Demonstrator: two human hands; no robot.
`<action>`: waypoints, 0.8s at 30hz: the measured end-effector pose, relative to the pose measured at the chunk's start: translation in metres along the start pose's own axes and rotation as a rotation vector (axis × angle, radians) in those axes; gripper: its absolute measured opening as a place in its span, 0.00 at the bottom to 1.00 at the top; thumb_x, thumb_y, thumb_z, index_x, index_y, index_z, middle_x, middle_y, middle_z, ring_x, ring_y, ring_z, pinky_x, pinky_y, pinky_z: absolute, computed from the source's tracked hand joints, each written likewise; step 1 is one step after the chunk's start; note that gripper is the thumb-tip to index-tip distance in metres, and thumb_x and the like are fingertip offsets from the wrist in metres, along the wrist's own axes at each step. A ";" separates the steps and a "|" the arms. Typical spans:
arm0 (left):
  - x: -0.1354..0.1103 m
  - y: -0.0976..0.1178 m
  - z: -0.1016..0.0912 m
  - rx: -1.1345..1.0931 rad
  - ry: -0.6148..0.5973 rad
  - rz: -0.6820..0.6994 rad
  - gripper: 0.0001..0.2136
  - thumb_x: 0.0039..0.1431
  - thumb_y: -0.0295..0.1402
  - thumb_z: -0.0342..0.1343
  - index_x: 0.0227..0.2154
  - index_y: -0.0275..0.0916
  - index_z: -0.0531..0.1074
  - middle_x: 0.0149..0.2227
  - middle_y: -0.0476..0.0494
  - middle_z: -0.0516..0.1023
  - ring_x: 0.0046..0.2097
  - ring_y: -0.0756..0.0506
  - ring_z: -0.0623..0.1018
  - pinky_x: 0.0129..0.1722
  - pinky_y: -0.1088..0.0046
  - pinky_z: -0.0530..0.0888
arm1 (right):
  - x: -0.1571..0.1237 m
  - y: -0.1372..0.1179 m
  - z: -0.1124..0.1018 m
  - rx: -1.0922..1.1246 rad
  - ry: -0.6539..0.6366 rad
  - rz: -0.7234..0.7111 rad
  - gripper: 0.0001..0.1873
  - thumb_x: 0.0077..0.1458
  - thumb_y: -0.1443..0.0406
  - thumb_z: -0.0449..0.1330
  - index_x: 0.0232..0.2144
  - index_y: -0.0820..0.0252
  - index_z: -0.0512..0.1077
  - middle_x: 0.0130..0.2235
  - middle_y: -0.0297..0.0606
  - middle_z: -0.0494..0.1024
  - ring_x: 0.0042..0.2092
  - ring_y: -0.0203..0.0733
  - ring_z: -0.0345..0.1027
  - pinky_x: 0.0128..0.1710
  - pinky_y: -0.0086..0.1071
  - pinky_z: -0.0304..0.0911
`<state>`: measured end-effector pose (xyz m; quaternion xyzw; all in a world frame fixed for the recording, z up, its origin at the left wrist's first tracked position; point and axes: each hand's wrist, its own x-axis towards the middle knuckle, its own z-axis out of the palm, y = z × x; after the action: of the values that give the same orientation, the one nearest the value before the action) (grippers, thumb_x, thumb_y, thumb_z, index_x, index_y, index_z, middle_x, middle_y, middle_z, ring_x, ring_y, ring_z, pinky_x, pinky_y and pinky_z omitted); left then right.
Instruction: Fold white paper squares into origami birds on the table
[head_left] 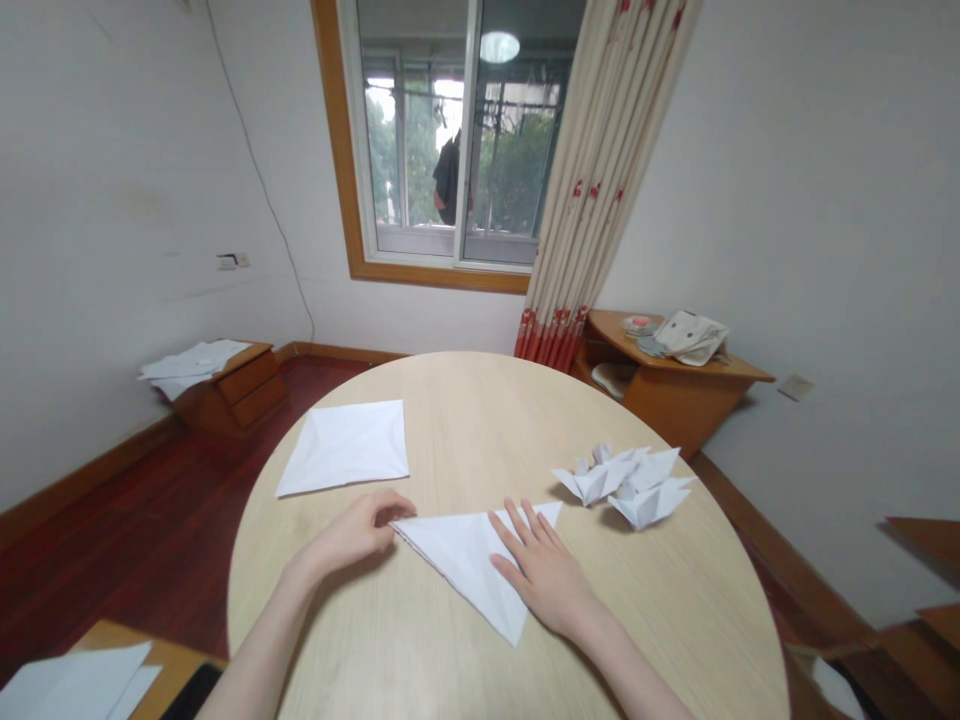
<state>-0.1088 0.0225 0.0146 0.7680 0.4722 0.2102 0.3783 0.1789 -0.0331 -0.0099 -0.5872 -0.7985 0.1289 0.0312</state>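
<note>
One paper triangle [459, 548]; left hand [369, 524] curled at corner, grip unclear; right hand [546, 572] flat atop, fingers apart.

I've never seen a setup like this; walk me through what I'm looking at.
There is no machine here: these are a person's two bare hands, and this single picture comes from a camera worn on that person's head, looking forward and down. On the round, pale wooden table lies a white paper triangle. The right hand rests flat over its right part, fingers spread. The left hand is curled at its left corner; whether it grips the paper is hard to tell. Farther off on the left is a flat, four-sided white paper; on the right sits a cluster of pointed, folded white paper shapes.
</note>
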 end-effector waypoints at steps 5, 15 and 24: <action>0.001 0.014 0.011 0.055 0.057 0.108 0.25 0.44 0.23 0.46 0.47 0.36 0.72 0.53 0.40 0.74 0.55 0.41 0.70 0.59 0.62 0.63 | 0.000 0.000 0.000 -0.011 0.013 0.000 0.31 0.64 0.49 0.41 0.65 0.52 0.50 0.68 0.40 0.43 0.68 0.53 0.31 0.65 0.51 0.39; 0.003 0.031 0.065 0.400 -0.162 0.307 0.22 0.67 0.32 0.40 0.62 0.40 0.58 0.66 0.44 0.55 0.66 0.45 0.56 0.65 0.61 0.53 | 0.001 0.001 0.004 0.000 0.008 0.010 0.31 0.64 0.47 0.40 0.65 0.48 0.49 0.68 0.38 0.42 0.68 0.54 0.28 0.65 0.54 0.33; 0.002 0.015 0.079 0.511 -0.277 0.238 0.24 0.70 0.40 0.34 0.66 0.48 0.39 0.69 0.46 0.41 0.68 0.38 0.41 0.62 0.39 0.38 | 0.002 0.006 -0.001 0.018 -0.001 0.005 0.31 0.62 0.46 0.43 0.64 0.45 0.50 0.68 0.37 0.43 0.68 0.54 0.30 0.65 0.53 0.35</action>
<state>-0.0454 -0.0096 -0.0232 0.9093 0.3606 0.0209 0.2067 0.1840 -0.0299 -0.0105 -0.5887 -0.7960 0.1364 0.0358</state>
